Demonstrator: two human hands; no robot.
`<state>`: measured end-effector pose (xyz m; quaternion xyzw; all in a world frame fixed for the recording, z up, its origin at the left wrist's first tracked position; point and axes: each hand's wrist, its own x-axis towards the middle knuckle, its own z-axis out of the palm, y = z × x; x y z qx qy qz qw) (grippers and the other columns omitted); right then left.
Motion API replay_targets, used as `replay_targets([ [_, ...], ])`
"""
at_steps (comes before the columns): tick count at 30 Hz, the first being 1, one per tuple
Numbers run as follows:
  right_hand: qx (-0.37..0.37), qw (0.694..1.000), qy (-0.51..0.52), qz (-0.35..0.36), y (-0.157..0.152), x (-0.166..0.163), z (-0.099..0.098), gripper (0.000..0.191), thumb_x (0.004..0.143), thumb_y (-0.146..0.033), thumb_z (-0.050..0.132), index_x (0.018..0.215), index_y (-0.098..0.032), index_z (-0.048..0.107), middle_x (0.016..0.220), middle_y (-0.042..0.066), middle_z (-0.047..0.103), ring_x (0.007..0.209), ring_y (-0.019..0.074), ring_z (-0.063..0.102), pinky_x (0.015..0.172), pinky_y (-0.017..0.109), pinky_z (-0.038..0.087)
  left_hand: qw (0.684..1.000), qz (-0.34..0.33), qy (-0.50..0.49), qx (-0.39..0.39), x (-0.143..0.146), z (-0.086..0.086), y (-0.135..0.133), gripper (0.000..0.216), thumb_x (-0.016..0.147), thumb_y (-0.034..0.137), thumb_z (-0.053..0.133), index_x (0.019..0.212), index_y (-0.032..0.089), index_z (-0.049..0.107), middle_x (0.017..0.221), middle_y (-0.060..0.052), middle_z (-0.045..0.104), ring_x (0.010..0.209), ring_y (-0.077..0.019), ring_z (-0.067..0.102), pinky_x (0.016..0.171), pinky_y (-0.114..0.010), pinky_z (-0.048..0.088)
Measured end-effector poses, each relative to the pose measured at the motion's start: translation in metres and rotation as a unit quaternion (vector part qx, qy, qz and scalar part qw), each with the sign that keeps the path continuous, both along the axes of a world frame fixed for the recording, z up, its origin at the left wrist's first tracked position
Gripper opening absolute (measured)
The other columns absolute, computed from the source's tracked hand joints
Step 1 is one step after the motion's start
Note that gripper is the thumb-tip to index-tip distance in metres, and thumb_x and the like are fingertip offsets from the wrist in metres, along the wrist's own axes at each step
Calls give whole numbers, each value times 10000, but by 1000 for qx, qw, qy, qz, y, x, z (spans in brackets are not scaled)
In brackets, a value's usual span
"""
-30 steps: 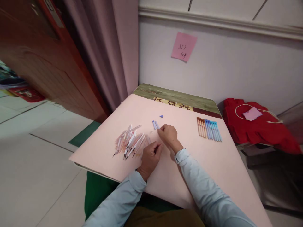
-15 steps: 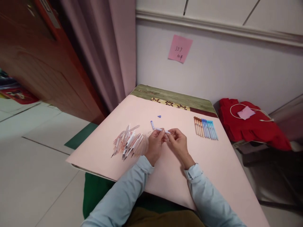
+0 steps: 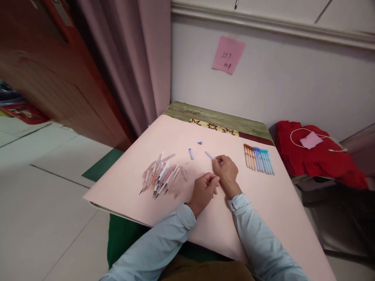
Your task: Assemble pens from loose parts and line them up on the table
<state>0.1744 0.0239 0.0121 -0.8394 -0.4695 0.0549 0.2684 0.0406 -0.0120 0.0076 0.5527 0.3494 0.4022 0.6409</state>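
Observation:
Between the fingertips of my right hand point(image 3: 226, 169) is a pale blue pen barrel point(image 3: 209, 155), its free end pointing up and left. My left hand point(image 3: 206, 188) is close below it, thumb and fingers pinched together; whatever they may hold is too small to make out. A short blue pen section point(image 3: 191, 153) lies on the table left of the barrel. Beyond that sits a tiny dark blue piece point(image 3: 199, 143). To the left is a loose pile of pen refills point(image 3: 164, 175) with white tubes and dark tips, mixed with clear pieces.
A neat row of brown and blue pens point(image 3: 259, 159) lies at the right of the pink-covered table point(image 3: 263, 210). Red cloth point(image 3: 322, 168) with a white cord rests beyond the right edge. The wall point(image 3: 263, 82) with a pink note point(image 3: 228, 55) stands behind.
My hands have moved apart. The right keeps the pale blue barrel, which now points up-left, while the left has drawn back toward me. The view has shifted slightly.

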Motion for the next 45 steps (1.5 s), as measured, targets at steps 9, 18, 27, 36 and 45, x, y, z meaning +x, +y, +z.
replay_targets([
  [9, -64, 982, -27, 177, 53, -51, 20, 252, 838, -466, 620, 801, -233, 710, 855, 36, 722, 772, 185, 623, 673, 276, 387, 962, 85, 74, 249, -10, 4, -1, 343, 958, 320, 475, 651, 184, 547, 600, -2, 549, 595, -117, 494, 605, -248, 366],
  [18, 62, 984, 104, 130, 38, -29, 30, 219, 837, -421, 601, 793, -218, 669, 744, 17, 718, 642, 168, 650, 634, 257, 447, 992, 102, -78, 3, -10, 1, 14, 307, 916, 451, 562, 782, 175, 577, 612, 21, 566, 490, -89, 485, 494, -226, 365],
  [27, 85, 938, 266, 205, -48, -12, 26, 234, 828, -420, 675, 859, -188, 660, 677, 6, 674, 559, 131, 577, 524, 233, 428, 943, 73, -248, -207, -2, 0, 20, 334, 749, 403, 782, 860, 126, 633, 742, -20, 646, 591, -89, 568, 548, -226, 429],
  [36, 155, 942, 262, 140, -20, 4, 13, 289, 860, -462, 626, 845, -182, 699, 657, -2, 639, 558, 133, 563, 558, 255, 457, 895, -139, -307, -292, -14, 10, 15, 363, 705, 427, 837, 819, 131, 661, 698, -22, 657, 536, -80, 574, 476, -181, 399],
  [45, 14, 951, 32, 306, 33, -52, 1, 180, 890, -296, 625, 1024, -262, 740, 969, 17, 710, 814, 148, 639, 760, 263, 468, 870, -281, -289, -286, -24, 3, 18, 477, 638, 521, 855, 773, 106, 664, 674, -63, 692, 434, -95, 563, 374, -182, 389],
])
